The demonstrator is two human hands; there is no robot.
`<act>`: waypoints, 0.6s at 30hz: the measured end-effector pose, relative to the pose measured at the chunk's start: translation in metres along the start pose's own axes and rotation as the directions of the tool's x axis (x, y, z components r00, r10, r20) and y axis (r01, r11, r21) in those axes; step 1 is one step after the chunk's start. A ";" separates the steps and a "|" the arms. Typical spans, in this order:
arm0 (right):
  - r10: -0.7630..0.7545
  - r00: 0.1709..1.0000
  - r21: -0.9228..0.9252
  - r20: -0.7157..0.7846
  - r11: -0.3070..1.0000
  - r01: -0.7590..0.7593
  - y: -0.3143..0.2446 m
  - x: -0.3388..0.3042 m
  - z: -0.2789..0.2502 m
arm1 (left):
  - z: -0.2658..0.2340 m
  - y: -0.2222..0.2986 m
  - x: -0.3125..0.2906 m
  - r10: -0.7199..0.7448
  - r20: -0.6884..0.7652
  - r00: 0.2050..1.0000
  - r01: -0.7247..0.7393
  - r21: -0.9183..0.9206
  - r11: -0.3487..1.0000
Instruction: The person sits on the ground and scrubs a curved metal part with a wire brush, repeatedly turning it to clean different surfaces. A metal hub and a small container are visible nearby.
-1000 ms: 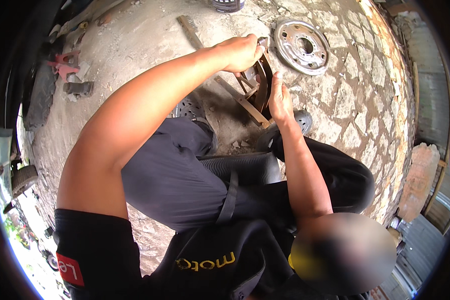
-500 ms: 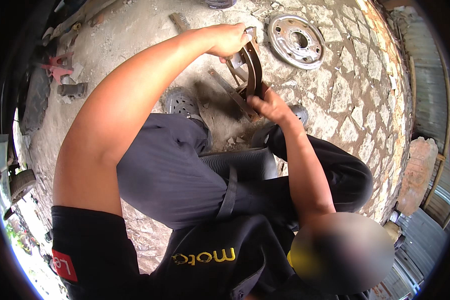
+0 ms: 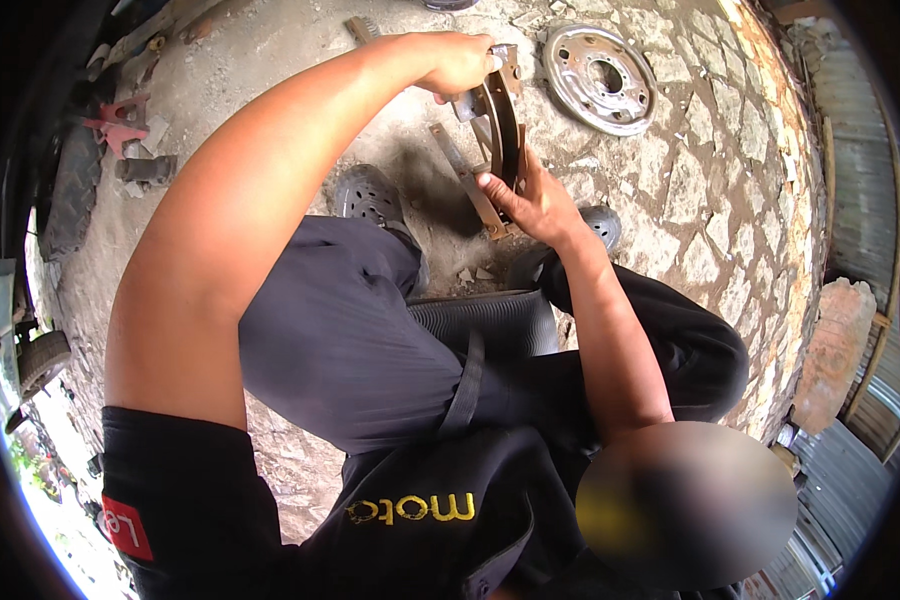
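Note:
Ahead of me, a curved, rusty brown brake shoe (image 3: pixel 511 125) stands steeply tilted between my hands. Its far end is gripped by my left hand (image 3: pixel 460 65), closed with the thumb pressed at the edge. My right hand (image 3: pixel 542 205) wraps the near end, thumb on the inner side and fingers on the outer side; some fingertips are hidden. Just left of the shoe, a narrow rusty metal bar (image 3: pixel 467 180) slants down to the ground. How the bar and the shoe join, if they do, I cannot tell.
A round steel wheel disc (image 3: pixel 600 80) lies on the stone-paved ground at the far right. A brush-like tool (image 3: pixel 360 30) lies behind my left forearm. Further left are a red metal stand (image 3: pixel 120 125) and a dark cylindrical part (image 3: pixel 147 169). My shoes flank the work.
My right hand has opened its grip somewhat, its thumb now reaching across to the shoe's inner side. The shoe has shifted slightly. My left hand keeps its hold on the far end.

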State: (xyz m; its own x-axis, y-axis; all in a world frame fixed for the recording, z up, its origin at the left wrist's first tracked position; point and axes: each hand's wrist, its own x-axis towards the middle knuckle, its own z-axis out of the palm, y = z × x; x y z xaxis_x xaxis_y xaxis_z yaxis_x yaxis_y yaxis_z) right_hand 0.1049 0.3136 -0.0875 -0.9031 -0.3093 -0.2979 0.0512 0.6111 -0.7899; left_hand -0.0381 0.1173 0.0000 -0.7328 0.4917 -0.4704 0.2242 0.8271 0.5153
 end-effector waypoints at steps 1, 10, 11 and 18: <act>-0.020 0.999 0.087 -0.047 0.996 0.024 0.001 0.001 0.000 | 0.000 -0.002 0.004 0.020 -0.007 1.000 -0.020 -0.046 0.999; 0.109 0.988 0.203 -0.112 0.976 -0.084 -0.012 0.002 -0.012 | -0.004 -0.002 0.001 0.008 0.034 0.999 -0.008 0.013 1.000; 0.109 0.988 0.230 -0.108 0.970 -0.081 -0.006 0.005 -0.010 | -0.004 -0.003 0.002 0.013 0.018 1.000 -0.014 0.009 1.000; 0.187 0.978 0.364 -0.097 0.921 -0.140 0.035 0.014 0.015 | 0.000 -0.009 0.009 0.041 0.007 0.999 -0.041 0.033 0.999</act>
State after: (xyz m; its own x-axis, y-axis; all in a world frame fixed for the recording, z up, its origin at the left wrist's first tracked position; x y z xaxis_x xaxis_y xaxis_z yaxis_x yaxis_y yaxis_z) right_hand 0.1000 0.3195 -0.1275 -0.9145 -0.1179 -0.3870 0.3288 0.3405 -0.8808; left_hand -0.0472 0.1145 -0.0087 -0.7182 0.5270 -0.4543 0.2754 0.8149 0.5100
